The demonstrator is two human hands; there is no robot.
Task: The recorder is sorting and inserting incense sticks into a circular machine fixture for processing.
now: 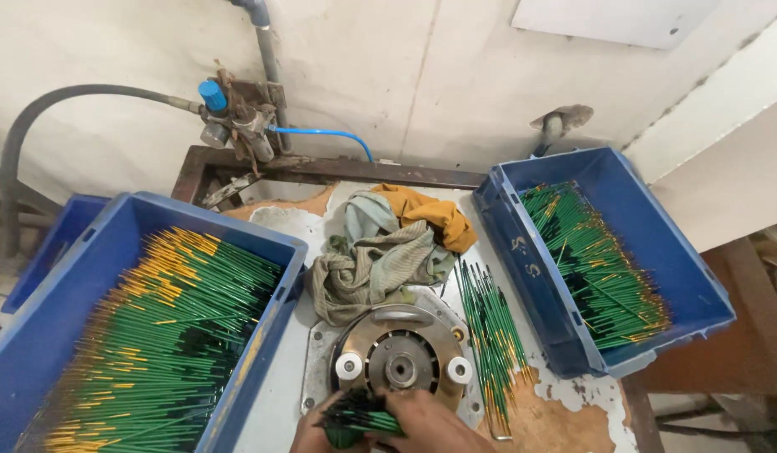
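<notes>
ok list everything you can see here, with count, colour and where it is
left bin: one, blue, left of the table, full of green sticks with yellow ends
right bin: one, blue, right side, partly filled with green sticks
loose sticks: a bunch, too many to count, green, on the table beside the metal disc
metal disc: one, silver, near edge of the table, two white rollers on it
rags: a heap, grey-green and orange, behind the disc
table: one, worn white top, rusty frame
valve: one, metal with blue cap, on the wall, blue tube and grey hose attached
left hand: bottom edge, on a bundle of sticks
right hand: bottom edge, gripping the same bundle
</notes>
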